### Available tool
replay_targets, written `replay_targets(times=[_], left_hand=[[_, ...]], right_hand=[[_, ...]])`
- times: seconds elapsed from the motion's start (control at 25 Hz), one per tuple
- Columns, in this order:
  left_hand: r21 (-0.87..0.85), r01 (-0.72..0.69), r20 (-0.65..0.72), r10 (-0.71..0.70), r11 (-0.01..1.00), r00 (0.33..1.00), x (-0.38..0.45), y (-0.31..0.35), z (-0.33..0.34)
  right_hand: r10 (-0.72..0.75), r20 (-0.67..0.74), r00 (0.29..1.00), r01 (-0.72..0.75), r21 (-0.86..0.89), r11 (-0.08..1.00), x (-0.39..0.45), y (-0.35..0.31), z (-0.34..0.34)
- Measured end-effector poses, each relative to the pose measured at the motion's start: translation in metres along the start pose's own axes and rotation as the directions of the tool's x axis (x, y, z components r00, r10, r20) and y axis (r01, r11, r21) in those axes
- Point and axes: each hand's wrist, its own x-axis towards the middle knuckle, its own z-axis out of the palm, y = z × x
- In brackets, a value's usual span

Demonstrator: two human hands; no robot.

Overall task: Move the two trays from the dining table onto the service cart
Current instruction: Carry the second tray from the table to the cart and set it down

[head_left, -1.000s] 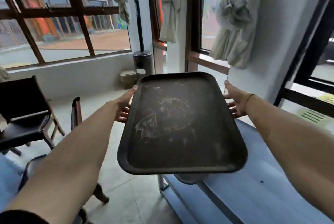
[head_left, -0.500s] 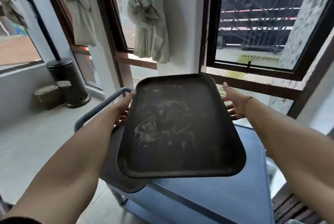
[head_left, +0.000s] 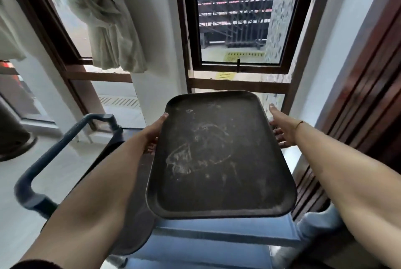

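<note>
I hold a dark rectangular tray with pale smears on its surface, level in the air above the blue service cart. My left hand grips its left rim and my right hand grips its right rim, thumbs on top and fingers underneath. A second dark tray lies on the cart's top below and to the left, mostly covered by my left forearm and the held tray.
The cart's blue tubular handle sticks out at the left. Windows with dark frames and a knotted pale curtain are ahead. A dark wooden panel wall runs close along the right. Pale floor lies to the left.
My view has swung right, from the chairs and street windows to the cart. The tray, still held in both hands, now hangs over the cart, and the cart's handle has come into sight.
</note>
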Motion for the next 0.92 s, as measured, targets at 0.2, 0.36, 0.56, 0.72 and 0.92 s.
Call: replay_targets(times=[0.2, 0.36, 0.56, 0.72, 0.92], left_hand=[[0.005, 0.082, 0.118, -0.082, 0.997, 0.99, 0.045, -0.036, 0.012], [0.034, 0.127, 0.109, -0.13, 0.991, 0.986, 0.069, -0.064, 0.032], [0.033, 0.12, 0.075, -0.122, 0.992, 0.99, 0.082, -0.099, 0.066], [0.05, 0.142, 0.048, -0.145, 0.989, 0.988, 0.101, -0.125, 0.078], [0.048, 0.137, 0.042, -0.139, 0.989, 0.989, 0.11, -0.141, 0.089]], right_hand=[[0.073, -0.03, 0.997, -0.073, 0.013, 0.997, 0.008, 0.045, 0.005], [0.141, -0.063, 0.988, -0.139, 0.04, 0.99, 0.025, 0.084, 0.018], [0.21, -0.101, 0.973, -0.203, 0.069, 0.977, 0.043, 0.123, 0.028], [0.209, -0.161, 0.965, -0.203, 0.051, 0.978, 0.068, 0.151, 0.032], [0.229, -0.196, 0.953, -0.209, 0.118, 0.971, 0.093, 0.175, 0.039]])
